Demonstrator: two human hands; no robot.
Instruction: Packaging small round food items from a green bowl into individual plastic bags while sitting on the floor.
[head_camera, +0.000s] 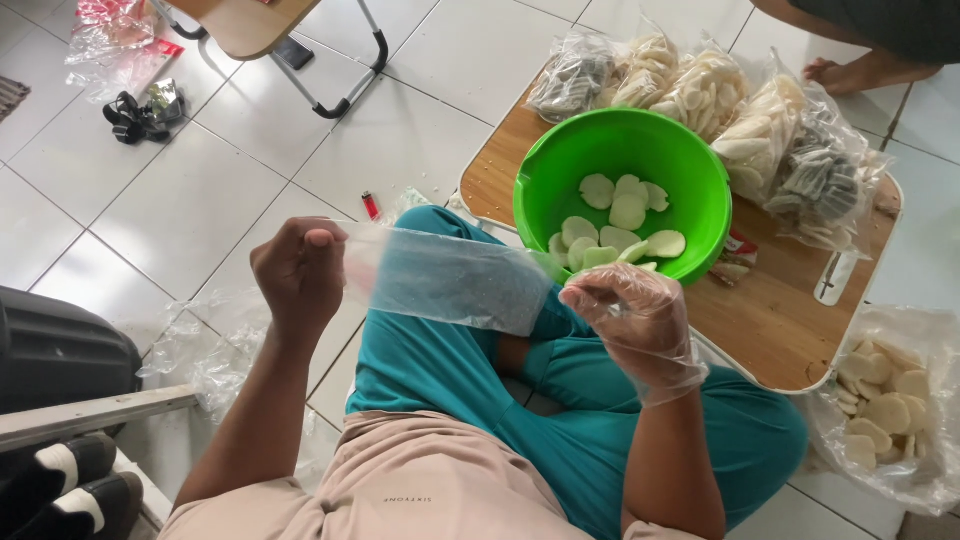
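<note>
Two hands stretch one clear plastic bag (455, 280) above the lap.
Left hand (300, 275) is clenched on one end; the gloved right hand (635, 315) pinches the other, just beside the round green plastic bowl (700, 175) of pale crackers (615, 225) on the low wooden tabletop (775, 320).

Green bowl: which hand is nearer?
Right. The gloved right hand is just below the green bowl's near rim, holding one end of a clear bag; the bare left hand holds the far end.
</note>
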